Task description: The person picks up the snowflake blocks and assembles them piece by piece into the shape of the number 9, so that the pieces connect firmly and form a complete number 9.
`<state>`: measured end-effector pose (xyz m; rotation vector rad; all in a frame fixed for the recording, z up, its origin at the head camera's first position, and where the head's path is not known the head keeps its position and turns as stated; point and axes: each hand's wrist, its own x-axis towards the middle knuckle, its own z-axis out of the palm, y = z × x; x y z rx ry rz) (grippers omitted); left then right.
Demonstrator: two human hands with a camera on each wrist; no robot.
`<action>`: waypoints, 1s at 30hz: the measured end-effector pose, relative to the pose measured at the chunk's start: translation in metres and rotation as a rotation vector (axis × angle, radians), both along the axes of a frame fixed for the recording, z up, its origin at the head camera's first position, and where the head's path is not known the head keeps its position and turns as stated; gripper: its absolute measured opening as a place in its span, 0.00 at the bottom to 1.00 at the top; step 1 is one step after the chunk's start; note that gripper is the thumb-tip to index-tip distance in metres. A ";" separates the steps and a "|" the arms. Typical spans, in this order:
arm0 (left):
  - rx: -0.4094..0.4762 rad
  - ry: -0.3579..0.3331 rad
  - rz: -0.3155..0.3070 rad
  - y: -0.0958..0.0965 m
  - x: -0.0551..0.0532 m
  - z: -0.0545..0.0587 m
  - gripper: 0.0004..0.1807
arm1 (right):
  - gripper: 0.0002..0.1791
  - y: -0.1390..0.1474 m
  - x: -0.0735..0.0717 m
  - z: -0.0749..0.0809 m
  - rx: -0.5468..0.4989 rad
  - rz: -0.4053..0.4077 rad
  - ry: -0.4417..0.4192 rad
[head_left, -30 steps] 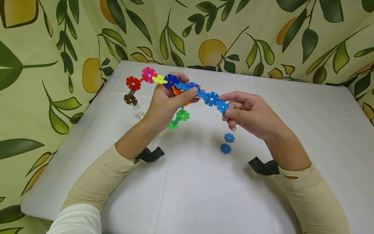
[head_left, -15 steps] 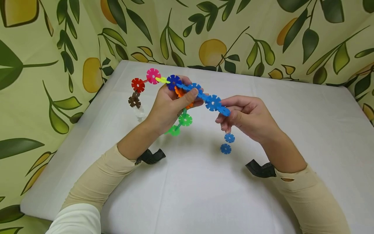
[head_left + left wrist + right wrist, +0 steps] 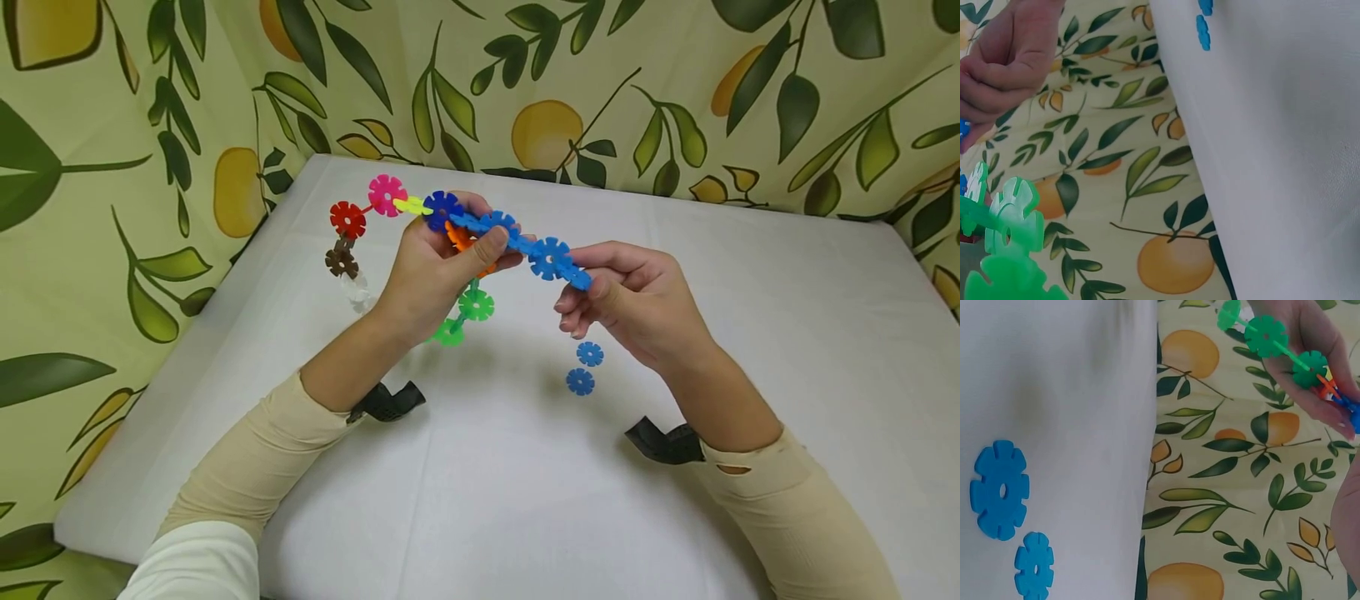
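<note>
A chain of interlocking flower-shaped plastic discs hangs in the air between both hands. My left hand (image 3: 431,279) grips it near a dark blue disc (image 3: 443,211) and an orange disc (image 3: 459,237), thumb on the blue stretch. My right hand (image 3: 641,304) pinches the last light blue disc (image 3: 577,277) at the chain's right end. Beyond the left hand the chain loops through yellow, a pink disc (image 3: 387,194), a red disc (image 3: 348,220), a brown disc (image 3: 341,262) and clear pieces. Green discs (image 3: 476,305) dangle below; the right wrist view shows green discs (image 3: 1266,336) beside the left hand.
Two loose light blue discs lie on the white-covered table (image 3: 510,492) below the right hand, a farther disc (image 3: 590,354) and a nearer disc (image 3: 580,382). A fruit-and-leaf patterned cloth (image 3: 480,83) hangs behind and at the left. Black wrist mounts (image 3: 667,442) project from the sleeves.
The end light blue disc has turned from facing the camera to nearly edge-on in the right fingers. The right hand has shifted slightly left and down; the hanging green discs sit slightly lower.
</note>
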<state>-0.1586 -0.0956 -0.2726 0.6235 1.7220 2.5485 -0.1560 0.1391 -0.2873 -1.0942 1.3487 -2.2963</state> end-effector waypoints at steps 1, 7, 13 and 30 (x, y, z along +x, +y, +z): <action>0.000 -0.001 -0.004 0.000 0.000 0.000 0.09 | 0.18 0.000 0.000 0.000 0.014 -0.007 0.006; 0.051 -0.005 -0.065 -0.001 0.002 0.001 0.08 | 0.18 -0.003 0.000 -0.001 0.098 -0.056 0.082; 0.055 0.033 -0.118 -0.004 0.003 0.002 0.10 | 0.19 -0.005 -0.001 0.001 0.152 -0.060 0.179; -0.172 -0.151 0.053 -0.007 -0.004 0.008 0.27 | 0.15 0.013 -0.010 0.004 0.676 -0.281 0.250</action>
